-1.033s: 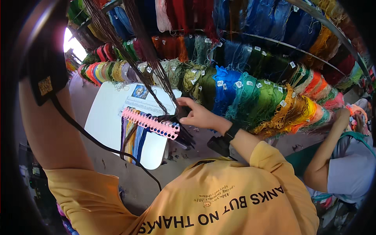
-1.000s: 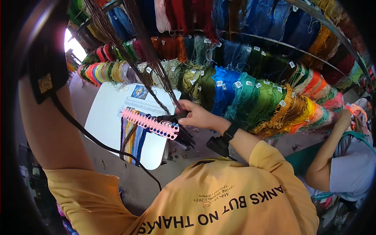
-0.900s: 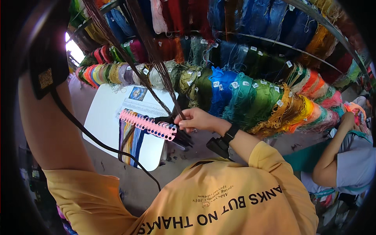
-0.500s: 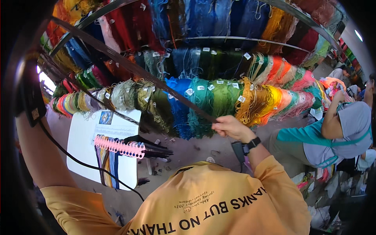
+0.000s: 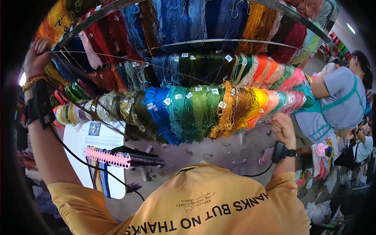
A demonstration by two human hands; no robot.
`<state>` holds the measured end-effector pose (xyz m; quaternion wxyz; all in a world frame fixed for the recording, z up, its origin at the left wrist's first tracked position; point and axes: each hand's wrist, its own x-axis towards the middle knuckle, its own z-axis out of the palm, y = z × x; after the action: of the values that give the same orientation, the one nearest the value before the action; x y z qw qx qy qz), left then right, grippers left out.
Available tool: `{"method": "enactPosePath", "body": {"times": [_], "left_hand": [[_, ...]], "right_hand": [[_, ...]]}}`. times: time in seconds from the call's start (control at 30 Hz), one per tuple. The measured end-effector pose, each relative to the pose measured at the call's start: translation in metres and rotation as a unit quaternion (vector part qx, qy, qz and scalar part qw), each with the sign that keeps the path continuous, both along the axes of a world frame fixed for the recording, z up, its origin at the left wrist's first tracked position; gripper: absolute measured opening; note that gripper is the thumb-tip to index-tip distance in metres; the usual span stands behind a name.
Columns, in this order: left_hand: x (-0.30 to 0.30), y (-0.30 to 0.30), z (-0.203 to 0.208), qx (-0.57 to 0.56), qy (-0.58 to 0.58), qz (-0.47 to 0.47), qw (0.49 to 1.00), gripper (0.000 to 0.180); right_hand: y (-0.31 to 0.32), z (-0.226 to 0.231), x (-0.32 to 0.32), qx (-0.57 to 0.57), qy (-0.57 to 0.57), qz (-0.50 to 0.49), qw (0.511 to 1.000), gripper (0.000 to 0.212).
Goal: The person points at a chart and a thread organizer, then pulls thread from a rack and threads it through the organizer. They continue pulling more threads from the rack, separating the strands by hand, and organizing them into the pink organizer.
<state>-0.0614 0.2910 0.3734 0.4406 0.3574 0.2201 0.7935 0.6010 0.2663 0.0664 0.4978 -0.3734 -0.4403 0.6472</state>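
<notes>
My left hand [image 5: 38,55] is raised at the far left, closed round a bundle of dark brown thread [image 5: 76,72] that droops toward the rack. From that fist a thin dark strand stretches rightward across the hanging skeins until it is lost among them. My right hand [image 5: 282,126], at the right in front of the pink skeins, has its fingers curled closed; what they hold, if anything, is too small to make out. Below the left part of the rack, a pink holed thread holder [image 5: 107,157] carries several coloured strands and lies on a white board [image 5: 74,150].
Rows of labelled skeins, such as green ones [image 5: 201,103] and blue ones [image 5: 156,113], hang on metal rails [image 5: 225,40] ahead. A printed sheet [image 5: 102,138] is on the board. A black cable [image 5: 74,156] crosses it. A co-worker [image 5: 340,100] stands close at right.
My right hand has moved right, away from my left hand. The thick dark bundle stretched between them now hangs slack from the left hand, which has come fully into view.
</notes>
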Motion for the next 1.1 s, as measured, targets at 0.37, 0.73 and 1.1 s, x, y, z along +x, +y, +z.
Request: {"method": "enactPosePath", "body": {"times": [0.37,0.73,1.1], "left_hand": [[-0.057,-0.008,-0.068,-0.103,0.023,0.153,0.982,0.023],[0.216,-0.011,-0.172,-0.284,0.158,-0.135,0.936,0.014],[0.334,-0.024,-0.240,-0.333,-0.003,-0.383,0.862,0.044]], "right_hand": [[-0.077,-0.139,0.283,-0.142,-0.785,-0.222,0.561,0.022],[0.009,0.016,0.055,0.139,-0.569,0.015,0.810,0.019],[0.004,0.070,-0.181,0.377,-0.343,0.029,0.860,0.009]]}}
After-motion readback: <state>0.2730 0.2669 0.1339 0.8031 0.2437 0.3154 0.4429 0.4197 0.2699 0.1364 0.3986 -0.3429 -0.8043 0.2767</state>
